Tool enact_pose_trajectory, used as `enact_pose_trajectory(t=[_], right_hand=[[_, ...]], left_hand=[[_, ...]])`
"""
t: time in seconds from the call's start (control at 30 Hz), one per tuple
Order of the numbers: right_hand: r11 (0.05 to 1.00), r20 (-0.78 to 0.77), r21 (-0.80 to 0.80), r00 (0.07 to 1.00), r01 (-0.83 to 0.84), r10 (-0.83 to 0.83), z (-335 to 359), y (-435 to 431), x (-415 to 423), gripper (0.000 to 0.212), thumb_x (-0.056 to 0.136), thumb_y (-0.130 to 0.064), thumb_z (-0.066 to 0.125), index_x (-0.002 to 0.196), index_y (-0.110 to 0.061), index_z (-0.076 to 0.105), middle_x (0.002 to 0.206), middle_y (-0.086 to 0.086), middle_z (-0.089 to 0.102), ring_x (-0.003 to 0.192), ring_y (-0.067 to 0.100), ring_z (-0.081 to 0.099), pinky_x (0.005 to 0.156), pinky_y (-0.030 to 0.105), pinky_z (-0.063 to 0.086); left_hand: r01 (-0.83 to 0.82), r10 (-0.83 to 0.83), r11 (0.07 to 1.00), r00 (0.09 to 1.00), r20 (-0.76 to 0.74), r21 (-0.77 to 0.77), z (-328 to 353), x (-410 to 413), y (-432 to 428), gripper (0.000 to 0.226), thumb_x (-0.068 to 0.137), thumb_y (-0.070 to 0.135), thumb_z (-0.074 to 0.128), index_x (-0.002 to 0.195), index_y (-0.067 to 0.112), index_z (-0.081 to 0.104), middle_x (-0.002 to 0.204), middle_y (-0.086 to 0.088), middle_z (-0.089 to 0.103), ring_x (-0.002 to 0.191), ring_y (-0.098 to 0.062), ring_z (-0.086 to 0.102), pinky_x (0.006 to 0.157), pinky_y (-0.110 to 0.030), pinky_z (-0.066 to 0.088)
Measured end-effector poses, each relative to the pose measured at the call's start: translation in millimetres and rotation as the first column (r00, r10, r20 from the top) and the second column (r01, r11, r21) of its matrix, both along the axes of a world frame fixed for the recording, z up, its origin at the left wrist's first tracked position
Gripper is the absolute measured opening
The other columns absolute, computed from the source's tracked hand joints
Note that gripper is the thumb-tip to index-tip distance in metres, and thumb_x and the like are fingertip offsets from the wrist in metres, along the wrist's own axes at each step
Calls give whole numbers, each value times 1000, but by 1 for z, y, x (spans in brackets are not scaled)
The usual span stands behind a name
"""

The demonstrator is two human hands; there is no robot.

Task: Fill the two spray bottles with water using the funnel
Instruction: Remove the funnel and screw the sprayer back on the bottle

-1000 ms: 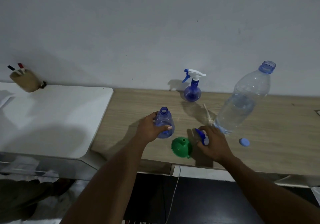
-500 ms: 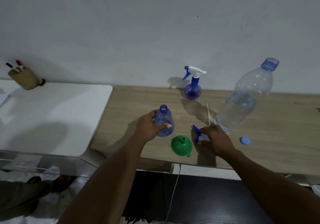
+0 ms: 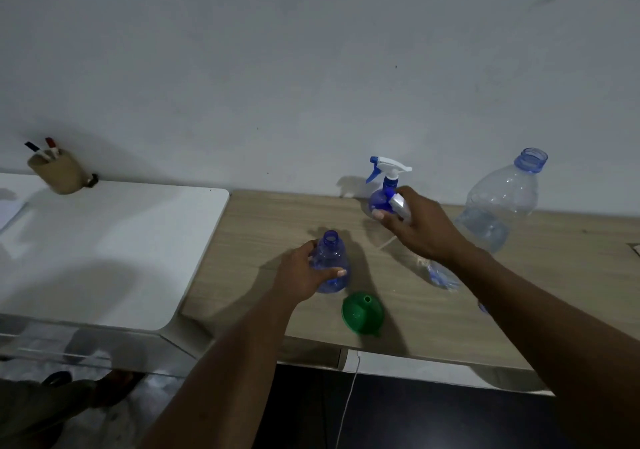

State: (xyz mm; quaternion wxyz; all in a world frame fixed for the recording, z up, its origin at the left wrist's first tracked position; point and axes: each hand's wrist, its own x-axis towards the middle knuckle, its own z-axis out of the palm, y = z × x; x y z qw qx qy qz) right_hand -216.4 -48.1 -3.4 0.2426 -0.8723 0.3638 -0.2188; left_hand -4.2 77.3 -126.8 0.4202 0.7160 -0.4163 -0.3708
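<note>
My left hand (image 3: 304, 277) grips an open-necked blue spray bottle (image 3: 332, 265) that stands on the wooden table (image 3: 277, 226). My right hand (image 3: 420, 228) is raised over the table and holds the removed spray head (image 3: 398, 204), whose thin tube (image 3: 386, 242) trails below. It hovers just in front of the second blue spray bottle (image 3: 379, 199), which keeps its white trigger head and stands by the wall. A green funnel (image 3: 362, 311) lies on the table, wide end down, near the front edge. The large uncapped water bottle (image 3: 498, 206) stands at the right, partly filled.
A white table (image 3: 104, 251) adjoins on the left, with a tan pen cup (image 3: 57, 173) at its back. A blue cap (image 3: 483, 308) peeks from under my right forearm. A white cable (image 3: 348, 400) hangs below the table's front edge.
My right hand lifted the spray head off the table beside the funnel and carried it back toward the second spray bottle. My left hand kept its grip on the open bottle.
</note>
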Motion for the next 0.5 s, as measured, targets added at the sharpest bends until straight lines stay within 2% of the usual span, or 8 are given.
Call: enact_pose_trajectory(t=[0.07, 0.13, 0.23, 0.37, 0.5], right_hand=[[999, -50, -16, 998, -34, 33, 21, -9, 7, 36, 91, -21, 65, 126, -15, 55, 110, 8, 67, 94, 26, 63, 74, 28, 40], [996, -50, -36, 995, -86, 84, 49, -15, 13, 35, 88, -11, 65, 122, -13, 58, 108, 7, 66, 96, 30, 62, 76, 29, 42], [984, -15, -24, 984, -178, 177, 95, -21, 20, 29, 89, -18, 69, 117, -19, 63, 103, 1, 69, 89, 20, 67, 79, 41, 56], [962, 108, 65, 960, -266, 258, 137, -16, 35, 30, 91, -22, 70, 120, -16, 63, 105, 2, 71, 90, 12, 73, 82, 36, 60], [956, 87, 72, 957, -284, 277, 136, -5, 49, 29, 92, -20, 69, 119, -15, 62, 104, 2, 71, 88, 11, 73, 82, 36, 61]], left_hand=[[-7, 7, 1000, 1000, -8, 0, -3, -1, -2, 76, 47, 60, 90, 116, 37, 67, 110, 9, 75, 103, -13, 70, 97, -46, 55], [-8, 8, 1000, 1000, -3, -1, -5, -2, -4, 72, 47, 61, 90, 111, 43, 65, 108, 11, 75, 101, -11, 71, 96, -45, 56], [8, -8, 1000, 1000, 13, -1, -6, -4, -6, 61, 55, 51, 93, 108, 48, 62, 109, 14, 74, 101, -12, 70, 96, -46, 56], [12, -11, 999, 1000, 18, -31, -5, -7, -9, 54, 53, 54, 90, 98, 56, 61, 105, 15, 74, 100, -14, 70, 94, -47, 56], [12, -12, 1000, 1000, 1, -9, -5, -10, -13, 54, 48, 60, 87, 95, 60, 61, 108, 14, 74, 103, -17, 69, 95, -45, 57]])
